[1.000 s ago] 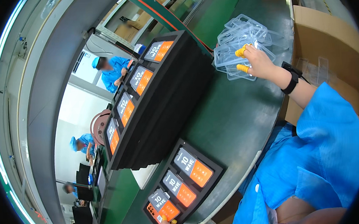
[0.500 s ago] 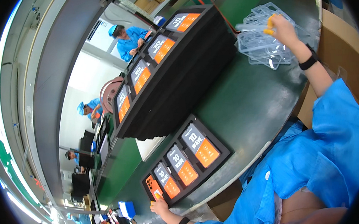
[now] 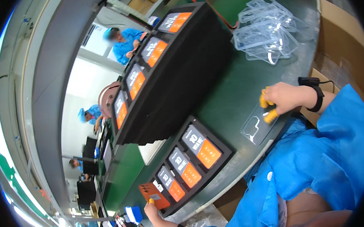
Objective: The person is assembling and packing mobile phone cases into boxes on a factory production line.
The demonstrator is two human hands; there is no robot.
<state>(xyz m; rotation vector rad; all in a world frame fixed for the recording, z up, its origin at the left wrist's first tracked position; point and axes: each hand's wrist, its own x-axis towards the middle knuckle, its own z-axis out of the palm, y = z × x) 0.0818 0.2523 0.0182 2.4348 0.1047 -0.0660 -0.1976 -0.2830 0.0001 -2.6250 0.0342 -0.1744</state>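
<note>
Now your right hand (image 3: 284, 98), fingers closed, pinches a clear phone case (image 3: 259, 126) on the green table (image 3: 231, 97); your left hand (image 3: 151, 209) grips an orange case (image 3: 152, 195) at the black tray's (image 3: 218, 147) near end.

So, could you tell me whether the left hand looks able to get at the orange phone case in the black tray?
Probably yes: the left hand already touches the orange phone case at the black tray end, nothing between.

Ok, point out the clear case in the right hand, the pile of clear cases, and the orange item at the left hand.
clear case (image 3: 257, 129), head view, flat middle.
pile of clear cases (image 3: 264, 29), head view, pile's centre.
orange item (image 3: 153, 195), head view, its face.
</note>
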